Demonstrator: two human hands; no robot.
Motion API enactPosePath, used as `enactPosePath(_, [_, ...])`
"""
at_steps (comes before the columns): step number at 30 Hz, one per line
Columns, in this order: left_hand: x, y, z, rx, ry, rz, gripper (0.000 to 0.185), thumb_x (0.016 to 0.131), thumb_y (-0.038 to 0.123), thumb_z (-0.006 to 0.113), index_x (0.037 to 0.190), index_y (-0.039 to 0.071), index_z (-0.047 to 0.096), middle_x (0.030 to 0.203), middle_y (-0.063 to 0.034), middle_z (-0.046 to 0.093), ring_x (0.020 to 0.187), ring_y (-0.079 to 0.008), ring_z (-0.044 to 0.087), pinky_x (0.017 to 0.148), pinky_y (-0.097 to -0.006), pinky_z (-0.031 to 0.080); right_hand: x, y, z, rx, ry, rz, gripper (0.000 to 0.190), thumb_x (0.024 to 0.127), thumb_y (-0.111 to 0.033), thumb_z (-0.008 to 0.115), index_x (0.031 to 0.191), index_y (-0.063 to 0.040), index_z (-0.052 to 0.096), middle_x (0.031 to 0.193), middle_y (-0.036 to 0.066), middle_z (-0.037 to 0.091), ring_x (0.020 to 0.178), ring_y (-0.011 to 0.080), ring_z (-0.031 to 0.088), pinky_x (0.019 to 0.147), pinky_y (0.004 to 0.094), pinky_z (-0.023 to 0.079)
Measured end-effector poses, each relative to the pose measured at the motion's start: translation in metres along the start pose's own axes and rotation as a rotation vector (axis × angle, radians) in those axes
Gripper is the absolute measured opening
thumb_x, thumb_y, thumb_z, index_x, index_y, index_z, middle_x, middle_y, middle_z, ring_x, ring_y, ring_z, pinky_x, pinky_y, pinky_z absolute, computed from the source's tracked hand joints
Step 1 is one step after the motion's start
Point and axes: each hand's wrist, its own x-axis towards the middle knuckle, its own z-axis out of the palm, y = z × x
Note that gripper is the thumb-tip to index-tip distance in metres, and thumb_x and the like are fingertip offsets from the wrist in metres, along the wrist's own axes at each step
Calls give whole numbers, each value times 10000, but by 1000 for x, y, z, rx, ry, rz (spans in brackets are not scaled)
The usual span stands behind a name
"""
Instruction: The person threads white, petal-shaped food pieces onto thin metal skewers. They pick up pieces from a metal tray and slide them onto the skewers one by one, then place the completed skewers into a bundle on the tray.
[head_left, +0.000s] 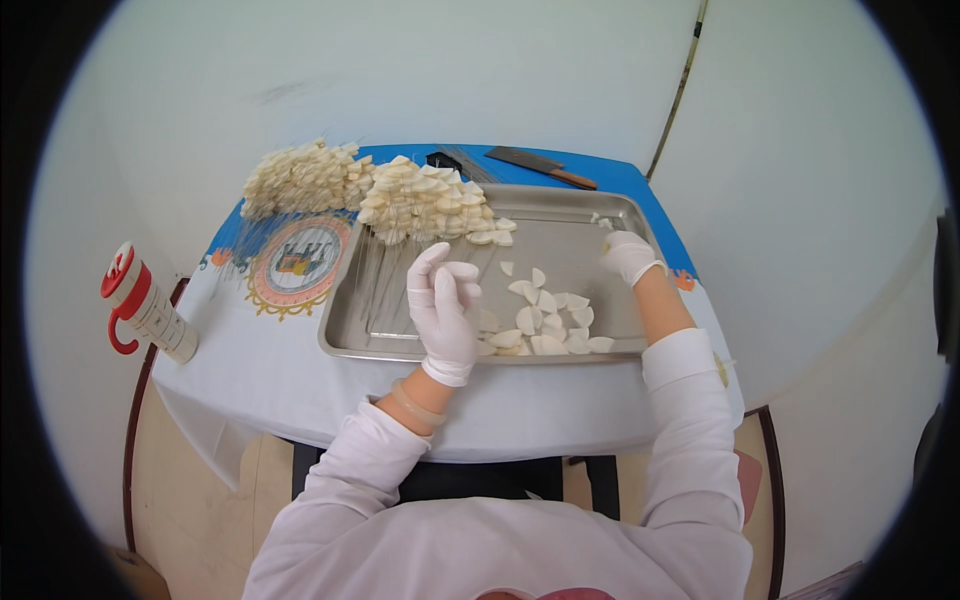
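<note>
My left hand (448, 319), in a thin white glove, is raised over the front of a shallow metal tray (555, 234). Its fingers are loosely curled and apart, with nothing visible in them. My right hand (630, 256), gloved too and slightly blurred, is at the tray's right side; a small yellowish spot shows by its fingertips, too unclear to name. Just beyond it lie small white scraps (602, 221). Loose pale wedge-shaped slices (551, 319) are scattered between my hands. Across the tray's left back corner rests a heap of slices on thin skewers (420, 199).
Another heap of skewered slices (304, 180) lies at the back left. Behind the tray are a cleaver (536, 163) with a wooden handle, a bundle of thin skewers (472, 165) and a black object (444, 160). A red-lidded bottle (154, 311) stands at the left edge of the cloth-covered table (540, 412).
</note>
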Motion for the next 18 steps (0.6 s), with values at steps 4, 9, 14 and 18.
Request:
enactPosePath(4, [-1,3,8,160,23,44,295,1057,124,440,1333,57,519,1002,-45,637,748,-80,542,675,-227,452,-15,30,5,-61,-109,196,295,859,-136,640,1117,-49,755,1218,209,699,1146,378,668,928,409,555])
enactPosePath(9, [-3,-3,2,162,-53,89,295,1056,107,453,1339,50,514,1000,-47,637,751,-75,534,702,-227,466,-15,37,25,-93,-97,287,263,872,-132,649,1098,-84,776,1228,166,711,1155,345,680,924,416,558])
enactPosePath(14, [-2,-3,2,147,-63,74,288,1053,86,460,1332,44,517,984,-40,639,747,-68,528,704,-224,469,-15,34,27,-171,-146,288,269,888,-146,669,1133,-111,774,1231,134,720,1156,337,685,905,435,566])
enactPosePath(18, [-3,-4,3,154,-61,62,276,1054,84,459,1317,39,528,963,-36,641,744,-68,527,702,-223,470,-12,33,26,-269,-203,241,258,896,-141,669,1129,-119,778,1223,130,724,1142,334,693,887,434,571])
